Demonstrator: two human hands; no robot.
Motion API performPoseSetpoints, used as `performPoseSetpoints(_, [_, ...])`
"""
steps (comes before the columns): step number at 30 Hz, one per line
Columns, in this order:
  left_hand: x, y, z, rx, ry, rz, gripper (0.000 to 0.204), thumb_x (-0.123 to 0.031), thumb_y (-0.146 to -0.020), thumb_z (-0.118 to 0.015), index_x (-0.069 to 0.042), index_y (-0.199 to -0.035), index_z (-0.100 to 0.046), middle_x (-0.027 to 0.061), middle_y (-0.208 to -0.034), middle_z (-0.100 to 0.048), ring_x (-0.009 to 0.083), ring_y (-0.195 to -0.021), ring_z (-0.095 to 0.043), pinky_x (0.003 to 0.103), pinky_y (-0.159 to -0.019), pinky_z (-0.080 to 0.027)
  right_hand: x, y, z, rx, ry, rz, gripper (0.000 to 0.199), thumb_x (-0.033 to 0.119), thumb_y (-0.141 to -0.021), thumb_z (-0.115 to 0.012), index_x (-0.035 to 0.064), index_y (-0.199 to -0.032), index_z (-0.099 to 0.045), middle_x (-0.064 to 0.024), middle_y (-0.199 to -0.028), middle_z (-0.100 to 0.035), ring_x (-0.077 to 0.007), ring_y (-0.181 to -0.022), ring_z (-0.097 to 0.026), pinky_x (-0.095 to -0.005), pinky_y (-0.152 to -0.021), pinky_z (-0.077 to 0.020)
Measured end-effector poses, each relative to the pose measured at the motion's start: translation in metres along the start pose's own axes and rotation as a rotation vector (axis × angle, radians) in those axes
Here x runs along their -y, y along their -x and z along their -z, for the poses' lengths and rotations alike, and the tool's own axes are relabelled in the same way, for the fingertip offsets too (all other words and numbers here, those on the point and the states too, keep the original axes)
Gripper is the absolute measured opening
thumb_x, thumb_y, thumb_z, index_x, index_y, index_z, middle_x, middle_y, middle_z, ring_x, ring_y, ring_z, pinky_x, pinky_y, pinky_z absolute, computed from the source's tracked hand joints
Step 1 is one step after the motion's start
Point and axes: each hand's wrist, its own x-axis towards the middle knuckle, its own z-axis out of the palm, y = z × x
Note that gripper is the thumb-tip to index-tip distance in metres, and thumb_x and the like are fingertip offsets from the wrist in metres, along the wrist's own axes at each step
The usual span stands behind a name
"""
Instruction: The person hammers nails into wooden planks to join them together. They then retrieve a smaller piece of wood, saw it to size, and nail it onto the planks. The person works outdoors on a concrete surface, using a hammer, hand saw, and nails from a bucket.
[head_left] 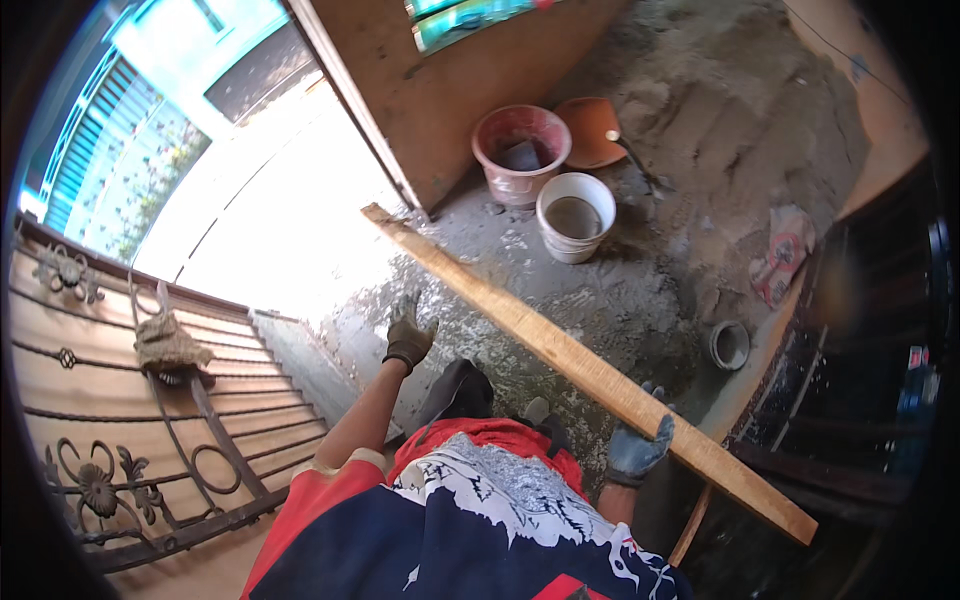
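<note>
A long wooden plank [530, 325] slants across the picture, from the doorway at the far left down to the near right. My right hand [637, 447], in a grey-blue work glove, is closed on the plank toward its near end, with the thumb over the top face. My left hand [408, 338] wears a dark glove and is held out to the left of the plank, apart from it. Its fingers are spread and hold nothing. Below both lies wet grey mortar on the floor [500, 240].
Beyond the plank stand a pink tub [490, 178], a white bucket [567, 245] and an orange shovel blade [590, 130]. Sand [740, 130] is heaped at the far right, near a crumpled sack [785, 250] and a small round container [729, 345]. An ornamental metal gate [215, 440] is at left.
</note>
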Motion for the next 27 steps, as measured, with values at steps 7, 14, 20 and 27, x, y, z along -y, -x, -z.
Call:
performPoseSetpoints(7, [0.231,0.069,-0.017,0.274,0.197,0.488,0.066,-0.044,-0.091,-0.067,-0.009,-0.145,-0.054,0.0241,-0.137,-0.062,0.0386,-0.128,-0.059,0.043,-0.109,-0.047,-0.117,-0.050,-0.168,0.384,0.241,0.062,0.043,0.026,-0.104,-0.055,0.0143,-0.144,-0.046,-0.0155,-0.149,-0.053,-0.0393,-0.143,-0.044,-0.0589,-0.119,-0.0342])
performPoseSetpoints(14, [0.404,0.063,0.029,0.201,0.389,0.779,0.056,-0.043,-0.091,-0.066,-0.007,-0.134,-0.064,0.0225,-0.128,-0.069,0.0354,-0.121,-0.065,0.042,-0.104,-0.051,-0.339,-0.015,-0.359,0.860,0.474,-0.003,0.044,0.023,-0.102,-0.056,0.0095,-0.143,-0.045,-0.0147,-0.141,-0.055,-0.0382,-0.142,-0.044,-0.0557,-0.119,-0.0343])
performPoseSetpoints(20, [0.450,-0.039,0.116,-0.268,0.761,0.797,0.049,-0.026,-0.097,-0.067,0.000,-0.138,-0.060,0.0165,-0.128,-0.070,0.0227,-0.116,-0.068,0.033,-0.101,-0.051,-0.549,0.015,-0.481,1.151,0.479,-0.125,0.042,0.011,-0.098,-0.056,0.0053,-0.139,-0.047,-0.0177,-0.136,-0.055,-0.0345,-0.135,-0.050,-0.0537,-0.117,-0.0372])
performPoseSetpoints(27, [0.517,-0.119,0.112,-0.377,1.034,0.896,0.047,-0.020,-0.099,-0.067,0.004,-0.138,-0.058,0.0129,-0.130,-0.068,0.0179,-0.118,-0.064,0.030,-0.103,-0.049,-0.794,0.026,-0.574,1.248,0.687,-0.116,0.040,0.012,-0.103,-0.055,-0.0004,-0.139,-0.045,-0.0178,-0.136,-0.057,-0.0264,-0.129,-0.053,-0.0441,-0.113,-0.0408])
